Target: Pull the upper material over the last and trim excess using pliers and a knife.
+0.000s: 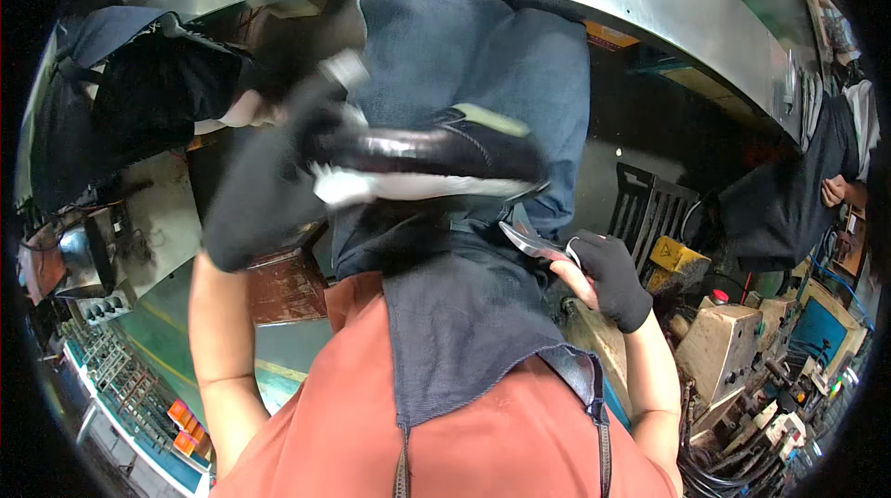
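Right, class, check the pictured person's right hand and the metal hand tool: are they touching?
Touching. The head view shows it: the gloved right hand grips the metal hand tool, with the bare thumb against it.

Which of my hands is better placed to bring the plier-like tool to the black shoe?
Your right hand, I'd say: it grips the plier-like tool, whose curved tip points toward the shoe. Your left hand, motion-blurred, seems occupied holding the shoe.
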{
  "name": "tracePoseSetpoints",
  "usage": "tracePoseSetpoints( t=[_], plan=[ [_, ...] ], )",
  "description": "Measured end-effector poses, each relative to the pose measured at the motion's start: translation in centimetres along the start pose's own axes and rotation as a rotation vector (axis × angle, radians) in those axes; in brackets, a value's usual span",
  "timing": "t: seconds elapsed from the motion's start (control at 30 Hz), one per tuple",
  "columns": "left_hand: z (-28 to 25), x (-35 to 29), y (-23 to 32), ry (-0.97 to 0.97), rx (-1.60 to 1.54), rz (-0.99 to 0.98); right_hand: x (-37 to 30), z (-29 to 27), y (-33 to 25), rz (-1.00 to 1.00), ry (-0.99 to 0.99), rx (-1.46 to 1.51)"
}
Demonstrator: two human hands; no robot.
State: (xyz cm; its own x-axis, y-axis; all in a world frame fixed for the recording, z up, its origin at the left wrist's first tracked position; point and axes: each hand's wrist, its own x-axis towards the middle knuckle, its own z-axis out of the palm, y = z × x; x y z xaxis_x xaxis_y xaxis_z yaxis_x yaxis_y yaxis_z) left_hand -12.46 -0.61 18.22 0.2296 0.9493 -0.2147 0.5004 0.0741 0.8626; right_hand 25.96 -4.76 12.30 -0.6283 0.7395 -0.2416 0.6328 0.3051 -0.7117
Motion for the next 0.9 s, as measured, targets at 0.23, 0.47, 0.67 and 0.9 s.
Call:
tracePoseSetpoints(
  t=[0.23,0.47,0.67,0.9],
  plan=[
    [14.2,8.7,-6.5,0.095,0.017,0.087,2.5,1.1,-2.4,0.25,-0.01,0.462],
    [16.0,2.1,-7.3,-0.088,-0.442,-0.202,2.4,-1.1,1.6,0.379,-0.127,0.285],
    [18.5,1.3,-8.4,0.115,-0.014,0.195,6.0,-1.7,-3.9,0.199,-0.152,-0.491],
    [17.6,4.5,-5.6,0.006,-0.641,-0.004,9.9,-1.2,6.8,-0.422,0.046,-0.589]
  ],
)
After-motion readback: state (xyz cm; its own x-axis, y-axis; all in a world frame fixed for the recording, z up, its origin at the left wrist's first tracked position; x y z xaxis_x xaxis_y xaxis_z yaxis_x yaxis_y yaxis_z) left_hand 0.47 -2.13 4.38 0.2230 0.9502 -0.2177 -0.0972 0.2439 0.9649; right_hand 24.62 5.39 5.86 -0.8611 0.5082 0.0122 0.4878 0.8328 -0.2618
